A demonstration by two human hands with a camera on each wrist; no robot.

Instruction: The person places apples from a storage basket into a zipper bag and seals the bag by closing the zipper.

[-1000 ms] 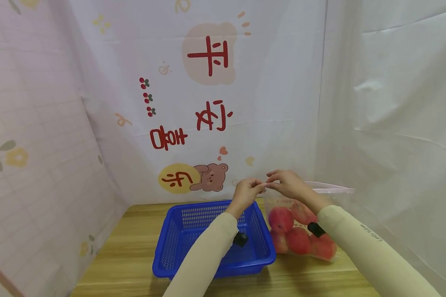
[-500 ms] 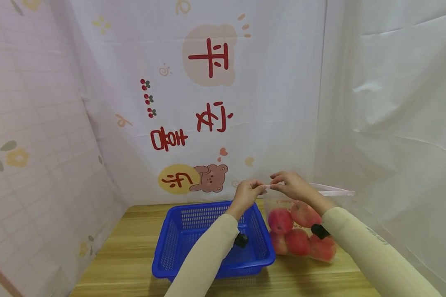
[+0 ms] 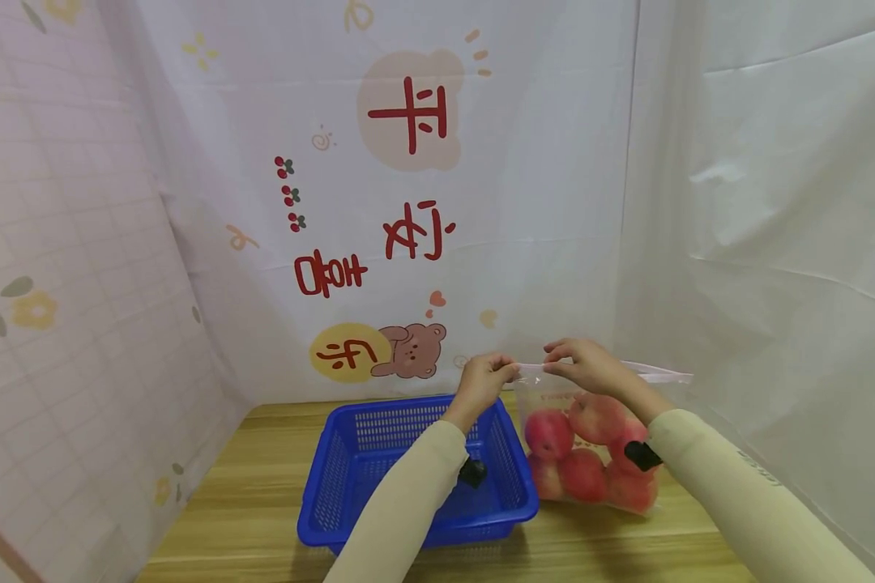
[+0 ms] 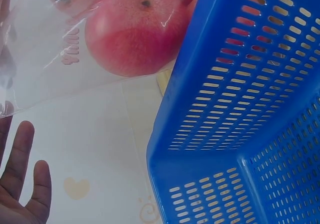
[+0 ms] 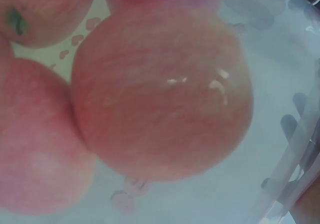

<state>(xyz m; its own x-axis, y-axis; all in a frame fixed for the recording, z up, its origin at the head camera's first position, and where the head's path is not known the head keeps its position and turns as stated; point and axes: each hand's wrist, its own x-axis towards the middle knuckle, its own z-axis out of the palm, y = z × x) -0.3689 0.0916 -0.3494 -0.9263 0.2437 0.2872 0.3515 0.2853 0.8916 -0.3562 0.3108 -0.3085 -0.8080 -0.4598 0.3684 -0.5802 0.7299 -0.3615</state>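
Observation:
A clear zip bag point(image 3: 539, 395) holding several red apples point(image 3: 549, 435) stands on the table, to the right of the blue basket. My left hand point(image 3: 484, 385) pinches the left end of its top edge. Just right of it, my right hand point(image 3: 589, 369) pinches the same pink zip strip between thumb and finger, other fingers raised. Left of that hand the strip lies as one line; beyond it, the two edges spread apart. In the left wrist view an apple point(image 4: 137, 32) shows through the plastic. A close apple point(image 5: 162, 94) fills much of the right wrist view.
The blue perforated basket point(image 3: 319, 465) sits on the wooden table point(image 3: 251, 486) beneath my left forearm. A printed white cloth point(image 3: 525, 202) hangs behind the table, with more cloth at both sides.
My right hand has slid to the right along the bag's zip strip, and the joined stretch between my hands has grown longer. My left hand stays at the left end.

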